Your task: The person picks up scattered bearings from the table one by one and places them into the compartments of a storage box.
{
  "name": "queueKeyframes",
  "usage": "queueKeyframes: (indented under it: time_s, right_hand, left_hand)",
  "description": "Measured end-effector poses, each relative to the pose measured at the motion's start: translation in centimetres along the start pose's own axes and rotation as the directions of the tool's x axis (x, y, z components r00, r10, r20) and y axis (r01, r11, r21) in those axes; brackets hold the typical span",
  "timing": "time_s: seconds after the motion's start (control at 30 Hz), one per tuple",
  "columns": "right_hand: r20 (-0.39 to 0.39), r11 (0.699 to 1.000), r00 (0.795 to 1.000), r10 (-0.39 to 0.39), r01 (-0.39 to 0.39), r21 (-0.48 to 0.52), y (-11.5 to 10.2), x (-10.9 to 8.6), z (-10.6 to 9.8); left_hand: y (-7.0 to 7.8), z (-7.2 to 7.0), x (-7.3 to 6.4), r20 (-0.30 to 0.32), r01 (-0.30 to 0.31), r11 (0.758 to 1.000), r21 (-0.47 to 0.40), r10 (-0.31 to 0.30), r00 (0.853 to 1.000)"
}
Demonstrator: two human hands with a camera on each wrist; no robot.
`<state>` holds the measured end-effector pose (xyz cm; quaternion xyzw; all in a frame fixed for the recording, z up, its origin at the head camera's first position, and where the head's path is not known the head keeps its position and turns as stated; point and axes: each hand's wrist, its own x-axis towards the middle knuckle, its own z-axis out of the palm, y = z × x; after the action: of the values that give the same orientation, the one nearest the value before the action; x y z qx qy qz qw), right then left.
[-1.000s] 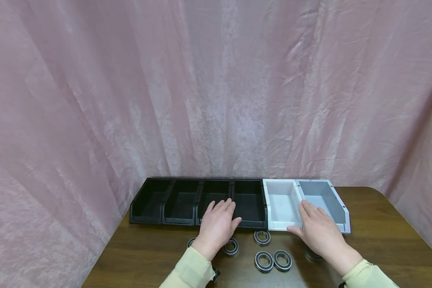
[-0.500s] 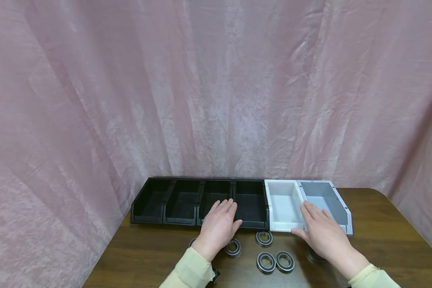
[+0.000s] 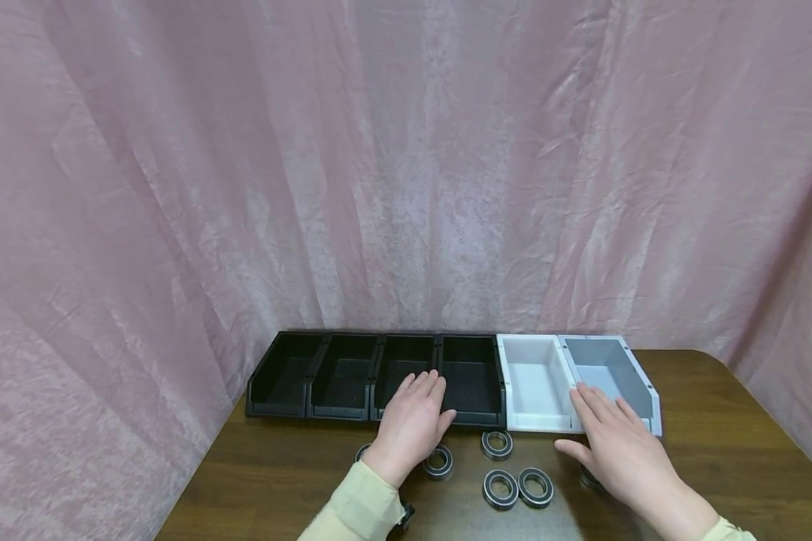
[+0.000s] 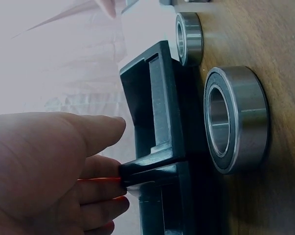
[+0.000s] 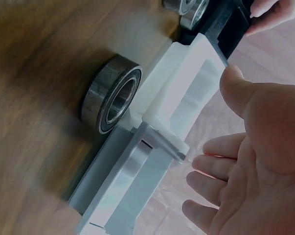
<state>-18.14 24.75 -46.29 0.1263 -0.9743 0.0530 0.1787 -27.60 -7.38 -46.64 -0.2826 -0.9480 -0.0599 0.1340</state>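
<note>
My left hand [image 3: 411, 424] hovers palm down at the front of the black bins [image 3: 474, 419], fingers straight. In the left wrist view its fingertips are at the divider between two bins; I cannot tell if they touch. My right hand [image 3: 625, 451] is spread flat above the front of the grey bin [image 3: 605, 353], thumb out to the left. Both hands hold nothing. Several steel ball bearings lie on the table: a pair [image 3: 488, 490] side by side, one [image 3: 486, 445] behind, one [image 4: 250, 120] by the left hand, and one [image 5: 101, 95] partly hidden under the right hand.
A white bin [image 3: 534, 387] stands between the black bins and the grey bin, all in one row. The wooden table [image 3: 710, 421] extends to the right of the row. A pink curtain [image 3: 406, 165] hangs behind it.
My right hand has drawn back a little toward me and to the right. The left hand stays almost in place, and the bearings lie as before.
</note>
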Motion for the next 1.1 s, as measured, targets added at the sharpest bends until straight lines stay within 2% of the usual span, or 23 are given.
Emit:
queueKeyframes:
  time_s: [0.23, 0.33, 0.67, 0.9, 1.1]
  right_hand:
    - [-0.026, 1.0, 0.999, -0.019, 0.019, -0.014, -0.6, -1.9, -0.5]
    - [-0.013, 1.0, 1.0, -0.02, 0.02, -0.02, -0.7, -2.6, -0.7]
    - [0.104, 1.0, 0.994, 0.025, -0.023, -0.018, -0.1, -4.2, -0.7]
    - [0.221, 0.997, 0.973, 0.072, -0.074, 0.0, 0.4, -4.5, -0.2]
    - [0.243, 0.997, 0.967, 0.071, -0.074, 0.003, 0.8, -4.7, 0.2]
  left_hand:
    - [0.0, 0.1, 0.0, -0.006, -0.001, 1.0, 0.002, 0.001, 1.0]
    - [0.0, 0.1, -0.1, -0.002, 0.001, 1.0, -0.004, -0.001, 1.0]
    - [0.2, 0.2, -0.2, -0.003, -0.003, 1.0, -0.01, 0.002, 1.0]
    - [0.2, 0.2, -0.3, -0.005, -0.004, 1.0, -0.005, 0.004, 1.0]
    - [0.2, 0.1, -0.3, -0.007, -0.004, 1.0, 0.0, 0.004, 1.0]
